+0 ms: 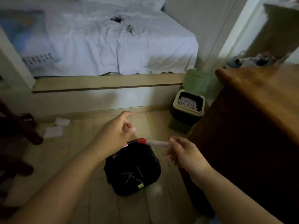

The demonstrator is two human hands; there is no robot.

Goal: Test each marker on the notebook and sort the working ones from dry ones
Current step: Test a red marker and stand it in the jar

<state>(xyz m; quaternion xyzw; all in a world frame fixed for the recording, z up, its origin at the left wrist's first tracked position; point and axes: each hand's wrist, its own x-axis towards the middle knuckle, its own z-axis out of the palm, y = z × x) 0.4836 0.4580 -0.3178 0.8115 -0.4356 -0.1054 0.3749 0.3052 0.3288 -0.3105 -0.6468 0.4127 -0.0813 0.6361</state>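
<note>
My right hand (182,152) pinches the end of a white marker with a red cap (152,142), held level over a black bag-lined bin (132,167) on the floor. Several markers lie inside that bin. My left hand (118,131) hovers just left of the red cap, fingers loosely curled and apart, with nothing clearly in it. The frame is blurred. No notebook is in view.
A green pedal bin (187,110) stands open by the bed base. A wooden table (258,97) fills the right side. A bed with a white sheet (113,46) lies ahead. Papers (55,128) and dark shoes (24,126) lie on the floor at left.
</note>
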